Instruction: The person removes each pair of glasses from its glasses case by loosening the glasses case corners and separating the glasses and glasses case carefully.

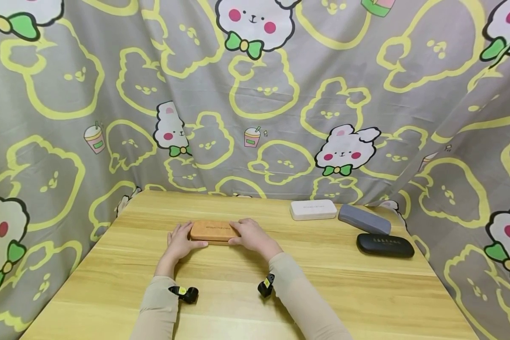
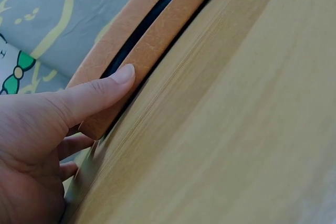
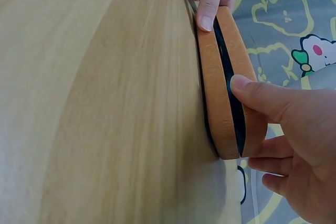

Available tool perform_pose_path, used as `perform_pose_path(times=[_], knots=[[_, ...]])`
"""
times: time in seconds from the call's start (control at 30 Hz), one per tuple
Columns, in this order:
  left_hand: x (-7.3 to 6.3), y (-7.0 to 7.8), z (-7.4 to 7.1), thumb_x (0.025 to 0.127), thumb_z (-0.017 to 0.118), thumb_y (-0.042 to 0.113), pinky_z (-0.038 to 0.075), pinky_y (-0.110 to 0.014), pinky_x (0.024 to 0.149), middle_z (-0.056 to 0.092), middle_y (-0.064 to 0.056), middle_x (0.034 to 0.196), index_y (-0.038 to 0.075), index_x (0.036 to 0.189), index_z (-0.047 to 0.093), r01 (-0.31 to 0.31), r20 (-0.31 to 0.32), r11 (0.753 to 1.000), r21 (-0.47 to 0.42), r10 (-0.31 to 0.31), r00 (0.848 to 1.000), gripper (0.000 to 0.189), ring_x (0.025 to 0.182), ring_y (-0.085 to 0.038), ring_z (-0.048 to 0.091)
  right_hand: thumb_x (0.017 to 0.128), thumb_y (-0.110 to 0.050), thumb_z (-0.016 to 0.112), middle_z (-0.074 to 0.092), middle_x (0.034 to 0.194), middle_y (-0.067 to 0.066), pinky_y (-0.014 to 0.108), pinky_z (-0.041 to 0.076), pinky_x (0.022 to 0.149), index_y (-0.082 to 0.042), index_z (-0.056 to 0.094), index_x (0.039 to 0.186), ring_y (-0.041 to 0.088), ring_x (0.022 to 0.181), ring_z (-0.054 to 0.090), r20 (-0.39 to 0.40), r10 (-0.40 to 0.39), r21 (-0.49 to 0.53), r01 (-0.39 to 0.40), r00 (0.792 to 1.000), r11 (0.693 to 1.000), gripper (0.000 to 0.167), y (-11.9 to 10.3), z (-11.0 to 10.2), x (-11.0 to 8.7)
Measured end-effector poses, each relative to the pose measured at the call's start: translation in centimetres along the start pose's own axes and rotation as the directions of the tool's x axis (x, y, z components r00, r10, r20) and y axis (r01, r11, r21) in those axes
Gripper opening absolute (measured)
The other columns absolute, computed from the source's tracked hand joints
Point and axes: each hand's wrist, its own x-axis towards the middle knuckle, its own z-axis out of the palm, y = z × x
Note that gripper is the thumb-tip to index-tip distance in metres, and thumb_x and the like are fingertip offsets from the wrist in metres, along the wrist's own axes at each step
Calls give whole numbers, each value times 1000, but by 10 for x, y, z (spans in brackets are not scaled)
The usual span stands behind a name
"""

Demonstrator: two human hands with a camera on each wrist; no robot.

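An orange-brown glasses case (image 1: 214, 230) lies on the wooden table between both hands. Its lid stands slightly ajar, and a dark gap runs along the front in both wrist views. At the left end, my left hand (image 1: 180, 244) grips the case, its thumb (image 2: 118, 80) on the front of the lower half. My right hand (image 1: 253, 237) holds the right end, with the thumb (image 3: 252, 92) at the lid's edge by the gap and the other fingers behind. What is inside the case is hidden.
Toward the back right of the table (image 1: 323, 293) lie a white case (image 1: 313, 210), a grey-blue case (image 1: 364, 220) and a black case (image 1: 385, 246). A grey patterned curtain (image 1: 212, 89) hangs behind the table and along its sides.
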Motion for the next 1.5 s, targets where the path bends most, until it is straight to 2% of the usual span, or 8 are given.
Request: perform_pose_path(times=[0.17, 0.4, 0.67, 1.0, 1.17, 1.5], knots=[[-1, 0, -1, 76, 81, 46, -11, -67, 115, 25, -25, 158, -3, 149, 32, 6, -2, 1000, -7, -6, 1000, 101, 148, -47, 3, 93, -47, 59, 57, 138, 14, 40, 37, 114, -11, 47, 145, 29, 131, 51, 28, -14, -34, 15, 1000, 999, 65, 1, 0, 1], [-1, 0, -1, 76, 81, 44, -11, -67, 115, 26, -25, 157, -5, 148, 33, 5, -9, 1000, -3, -5, 1000, 100, 148, -47, 4, 96, -45, 55, 55, 140, 17, 41, 35, 115, -9, 44, 147, 31, 132, 50, 61, -28, -17, 29, 998, 999, 63, 0, -5, -1], [0, 2, 1, 77, 80, 44, -11, -67, 115, 25, -24, 158, -4, 149, 33, 6, -11, 1000, -12, -6, 1000, 99, 148, -46, 3, 98, -44, 51, 55, 139, 19, 41, 37, 114, -7, 45, 146, 33, 131, 51, 63, -73, -42, 75, 995, 996, 60, 5, -9, 1], [-2, 1, 2, 77, 81, 41, -12, -67, 115, 25, -24, 158, -2, 150, 33, 3, -16, 1000, -28, -4, 1000, 97, 148, -47, 2, 102, -44, 43, 56, 139, 16, 41, 39, 113, -10, 42, 148, 30, 131, 51, 108, -80, -33, 84, 991, 996, 57, 8, -10, 4], [-2, 2, 1, 77, 81, 40, -12, -66, 115, 25, -24, 158, -1, 149, 34, -2, -17, 999, -38, 2, 1000, 95, 148, -47, 2, 102, -44, 41, 56, 138, 15, 40, 39, 113, -9, 42, 148, 29, 131, 52, 103, -94, -46, 100, 990, 994, 57, 10, -9, 5], [-2, 1, -1, 76, 82, 40, -11, -67, 115, 27, -24, 157, 3, 149, 38, -11, -32, 1000, -27, 10, 999, 93, 148, -47, 4, 102, -42, 42, 56, 138, 16, 38, 47, 107, -8, 42, 148, 27, 126, 57, 101, -103, 24, 101, 990, 995, 57, 10, -9, 6]])
